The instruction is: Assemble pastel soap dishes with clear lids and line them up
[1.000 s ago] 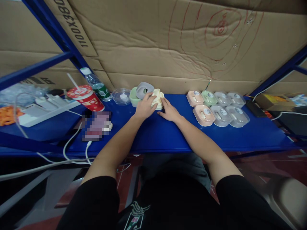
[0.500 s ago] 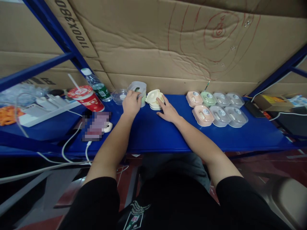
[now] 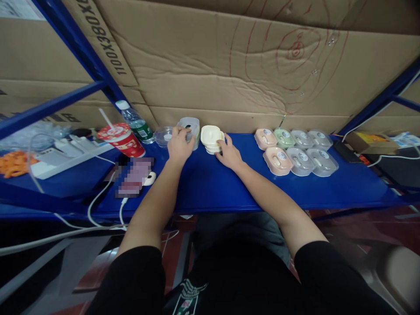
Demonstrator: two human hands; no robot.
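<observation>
My left hand (image 3: 180, 143) rests with bent fingers at the front left of a stack of translucent grey containers (image 3: 191, 126); the fingertips touch its rim. To the right of it, cream-coloured bowls (image 3: 210, 135) are stacked on the blue shelf. My right hand (image 3: 229, 153) lies against the right side of the cream stack, fingers apart, fingertips at its edge. A clear round lid or bowl (image 3: 162, 137) sits just left of my left hand.
Lidded boxes in pink (image 3: 277, 161), green (image 3: 284, 136) and grey (image 3: 298, 160) stand in two rows at right. At left are a red cup (image 3: 122, 139), a water bottle (image 3: 138, 124), a pixelated phone (image 3: 135, 176), a white power strip (image 3: 70, 159) and cables. Cardboard (image 3: 183, 61) rises behind.
My right hand has moved from the top of the cream bowls to their right side. The top cream piece, tilted before, now sits flatter. The whole view has shifted slightly.
</observation>
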